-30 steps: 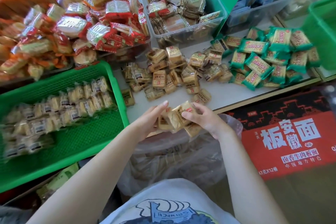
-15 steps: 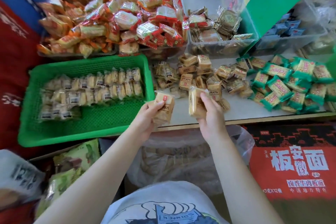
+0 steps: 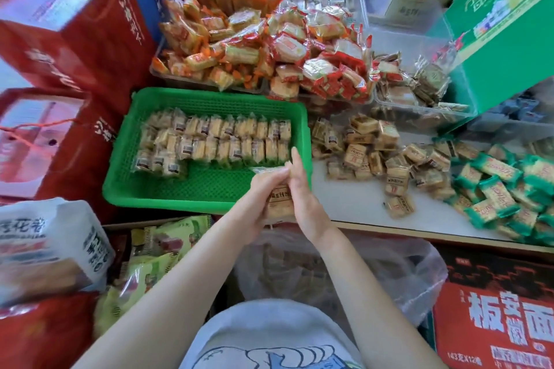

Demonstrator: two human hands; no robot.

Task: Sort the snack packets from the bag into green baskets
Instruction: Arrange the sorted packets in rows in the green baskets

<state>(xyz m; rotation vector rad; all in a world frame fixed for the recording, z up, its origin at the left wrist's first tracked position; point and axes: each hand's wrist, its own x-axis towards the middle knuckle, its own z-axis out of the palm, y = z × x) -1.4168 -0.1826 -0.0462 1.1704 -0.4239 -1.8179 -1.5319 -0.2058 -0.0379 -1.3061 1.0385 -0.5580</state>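
Both hands have come together since half a second ago, pressing a stack of clear-wrapped tan biscuit packets point(image 3: 278, 201) between them at the near right corner of the green plastic mesh basket point(image 3: 168, 189). Left hand point(image 3: 259, 201) curls its fingers round the stack; right hand point(image 3: 302, 198) lies flat, fingers straight against it. Loose packets point(image 3: 364, 144) litter the white worktop point(image 3: 356, 204).

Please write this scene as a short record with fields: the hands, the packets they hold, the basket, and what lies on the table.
left hand: holds a stack of tan packets together with the right
right hand: fingers straight, pressed flat on the stack's side
position: at the green basket's near right corner
basket content: two rows of the same tan packets, near part bare
table: loose tan pile, green packets far right
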